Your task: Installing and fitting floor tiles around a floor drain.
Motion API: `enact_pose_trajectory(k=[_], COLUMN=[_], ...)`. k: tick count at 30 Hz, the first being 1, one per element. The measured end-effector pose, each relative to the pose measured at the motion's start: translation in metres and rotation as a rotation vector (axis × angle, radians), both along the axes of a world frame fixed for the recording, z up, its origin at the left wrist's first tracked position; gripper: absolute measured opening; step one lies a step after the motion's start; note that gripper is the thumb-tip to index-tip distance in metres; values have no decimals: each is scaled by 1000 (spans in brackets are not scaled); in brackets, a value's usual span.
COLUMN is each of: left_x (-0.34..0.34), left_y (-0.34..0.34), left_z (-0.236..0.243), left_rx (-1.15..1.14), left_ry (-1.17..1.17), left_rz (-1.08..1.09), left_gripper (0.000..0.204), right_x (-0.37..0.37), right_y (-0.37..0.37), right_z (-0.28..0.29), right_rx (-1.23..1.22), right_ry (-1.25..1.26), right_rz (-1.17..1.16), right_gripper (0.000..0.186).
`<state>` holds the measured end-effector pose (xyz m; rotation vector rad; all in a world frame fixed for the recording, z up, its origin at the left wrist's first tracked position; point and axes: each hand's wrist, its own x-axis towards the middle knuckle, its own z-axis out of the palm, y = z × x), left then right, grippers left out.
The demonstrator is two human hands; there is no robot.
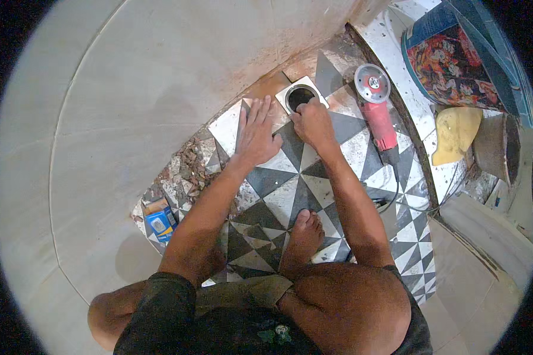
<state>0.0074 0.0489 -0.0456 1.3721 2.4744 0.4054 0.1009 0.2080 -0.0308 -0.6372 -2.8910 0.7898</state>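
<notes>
A square, pale drain frame [283, 98] with a round dark opening sits in the patterned floor, close to the wall. Bent around the near rim of its opening are the fingers of my right hand [315, 125], which grips the frame. My left hand [257, 133] lies flat beside it with the fingers stretched out, pressing on a black and white tile [224, 131]. Bare reddish-brown mortar [267, 87] shows between that tile and the wall. What the right fingertips do inside the opening is hidden.
A red angle grinder [379, 124] with an exposed disc lies to the right, its cord [395, 192] trailing nearer me. Broken rubble [189, 168] and a blue packet [160, 223] line the left wall. A bucket [456, 65] and a yellow scraper-like piece [456, 135] are beyond the raised edge.
</notes>
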Motion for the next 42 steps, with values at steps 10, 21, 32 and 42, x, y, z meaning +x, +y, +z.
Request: enact_pose_trajectory(k=[10, 21, 32, 42], left_x=[6, 8, 6, -2], left_y=[6, 9, 89, 94], left_z=[2, 1, 28, 19], left_rx=[-34, 25, -146, -229], left_ry=[45, 64, -135, -224], left_rz=[-69, -54, -106, -7], left_gripper=[82, 77, 32, 28], right_x=[-5, 13, 69, 34], right_y=[32, 57, 30, 27], right_z=[-11, -5, -3, -7], right_rx=[-34, -59, -121, -103], right_ry=[-248, -84, 35, 81], right_rz=[111, 89, -336, -352], right_gripper=[20, 16, 18, 20])
